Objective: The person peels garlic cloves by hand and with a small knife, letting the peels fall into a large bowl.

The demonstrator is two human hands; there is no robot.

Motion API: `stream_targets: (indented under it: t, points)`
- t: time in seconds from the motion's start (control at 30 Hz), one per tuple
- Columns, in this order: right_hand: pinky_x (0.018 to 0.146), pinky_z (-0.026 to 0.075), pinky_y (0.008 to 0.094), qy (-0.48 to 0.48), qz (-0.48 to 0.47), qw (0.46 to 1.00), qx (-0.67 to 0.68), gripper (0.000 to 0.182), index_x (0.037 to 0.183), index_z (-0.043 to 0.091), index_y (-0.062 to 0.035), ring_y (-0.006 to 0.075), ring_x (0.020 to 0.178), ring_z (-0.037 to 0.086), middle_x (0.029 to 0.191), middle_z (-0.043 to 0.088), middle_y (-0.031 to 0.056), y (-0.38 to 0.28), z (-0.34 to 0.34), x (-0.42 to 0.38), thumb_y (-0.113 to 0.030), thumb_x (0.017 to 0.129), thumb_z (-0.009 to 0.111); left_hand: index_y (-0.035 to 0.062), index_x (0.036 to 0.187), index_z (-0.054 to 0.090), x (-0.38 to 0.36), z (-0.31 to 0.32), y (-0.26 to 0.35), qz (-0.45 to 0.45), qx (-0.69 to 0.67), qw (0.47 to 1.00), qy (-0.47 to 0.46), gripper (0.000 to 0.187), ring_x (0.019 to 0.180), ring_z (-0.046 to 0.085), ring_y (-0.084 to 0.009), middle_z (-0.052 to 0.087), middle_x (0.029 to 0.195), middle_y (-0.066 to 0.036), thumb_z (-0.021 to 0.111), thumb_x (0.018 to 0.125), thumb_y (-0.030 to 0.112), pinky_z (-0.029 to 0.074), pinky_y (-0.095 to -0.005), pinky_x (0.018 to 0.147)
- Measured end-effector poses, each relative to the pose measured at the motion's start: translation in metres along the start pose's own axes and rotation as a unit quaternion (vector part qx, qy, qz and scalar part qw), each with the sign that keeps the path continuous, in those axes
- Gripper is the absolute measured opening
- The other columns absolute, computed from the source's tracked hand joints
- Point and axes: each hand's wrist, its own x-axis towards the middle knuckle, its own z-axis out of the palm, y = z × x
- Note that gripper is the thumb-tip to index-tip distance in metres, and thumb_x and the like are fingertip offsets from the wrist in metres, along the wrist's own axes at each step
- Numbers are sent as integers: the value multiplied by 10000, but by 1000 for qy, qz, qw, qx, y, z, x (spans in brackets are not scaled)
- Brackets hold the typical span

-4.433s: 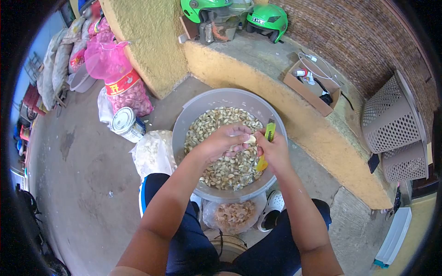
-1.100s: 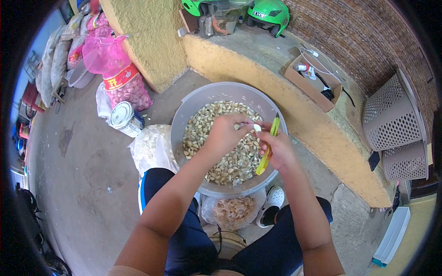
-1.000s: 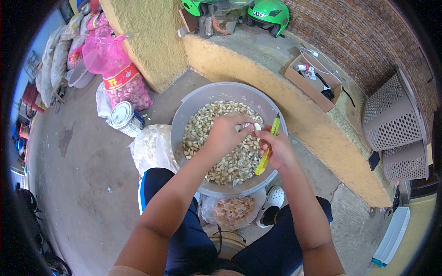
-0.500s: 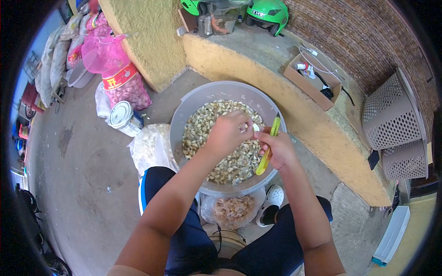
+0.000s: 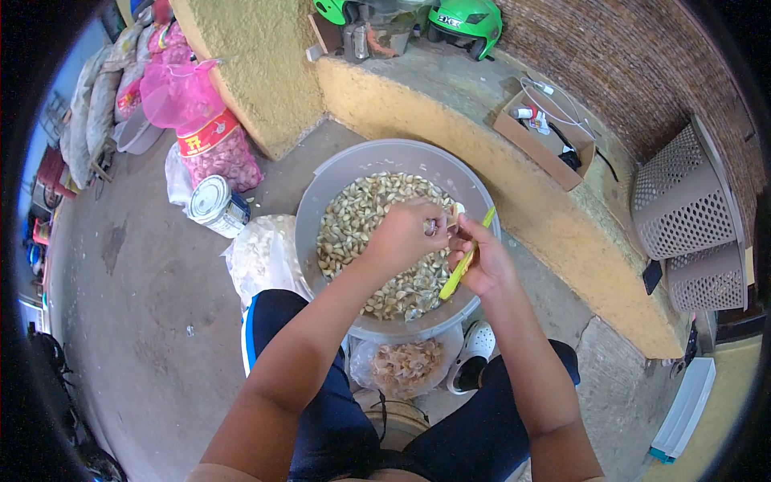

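Over a wide grey tub [image 5: 312,189] of garlic cloves [image 5: 353,233], my two hands meet fingertip to fingertip. My right hand [image 5: 488,261] is closed round a yellow-green cutter knife [image 5: 456,277], which slants with its upper end away from me. At its thumb and fingertips a pale garlic clove [image 5: 458,209] shows. My left hand [image 5: 408,234] is closed in a pinch right beside it, with a small pinkish bit of garlic skin [image 5: 432,227] at the fingers. The left fingertips are partly hidden by the hand itself.
A clear bag of peelings [image 5: 408,365] lies between my feet. Left of the tub stand a white plastic bag [image 5: 263,253], a paint can [image 5: 221,207] and a pink net sack [image 5: 221,157]. On the ledge are a cardboard box [image 5: 518,136], a green helmet [image 5: 470,24] and perforated baskets [image 5: 683,193].
The clove has shifted slightly up and right at my right fingertips. My left hand has turned a little, its fingers now bent lower beside the clove. The cutter has tilted slightly.
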Motion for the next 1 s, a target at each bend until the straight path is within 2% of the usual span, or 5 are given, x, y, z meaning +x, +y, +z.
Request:
stream_targets:
  t: [0.3, 0.6, 0.7, 0.8, 1.0]
  points:
    - [420, 330, 192, -81, -1, 996, 36, 208, 992, 566, -99, 34, 462, 369, 688, 459, -48, -7, -7, 1, -174, 798, 570, 10, 691, 575, 3, -7, 2, -124, -51, 991, -10, 145, 563, 557, -213, 572, 624, -110, 642, 616, 115, 439, -298, 560]
    - [410, 332, 182, -152, -4, 987, 46, 197, 982, 542, -90, 27, 442, 372, 795, 535, -8, -15, -3, -4, -178, 806, 554, 33, 744, 601, 3, -11, -10, -171, -10, 985, 6, 147, 602, 558, -165, 579, 621, -75, 615, 674, 161, 444, -282, 606]
    - [406, 331, 177, -133, 24, 991, 11, 175, 945, 544, -82, 24, 435, 373, 775, 541, -1, -16, -2, -6, -182, 802, 562, 40, 763, 612, 6, -11, -5, -255, -81, 964, 2, 132, 622, 547, -143, 586, 652, -65, 618, 698, 155, 439, -277, 620]
    - [402, 333, 180, -109, 43, 992, -37, 166, 922, 542, -78, 22, 431, 371, 749, 545, 3, -16, -2, -7, -184, 797, 571, 44, 808, 623, 6, -9, -8, -122, -58, 990, 45, 180, 640, 587, -210, 602, 697, -111, 639, 685, 175, 450, -293, 611]
    - [403, 338, 187, -66, -2, 989, -134, 136, 863, 536, -64, 34, 441, 394, 707, 546, 10, -10, -4, -4, -159, 784, 591, 61, 890, 631, 7, -14, 7, -125, -79, 989, -6, 219, 667, 582, -189, 601, 711, -99, 638, 704, 178, 452, -278, 633]
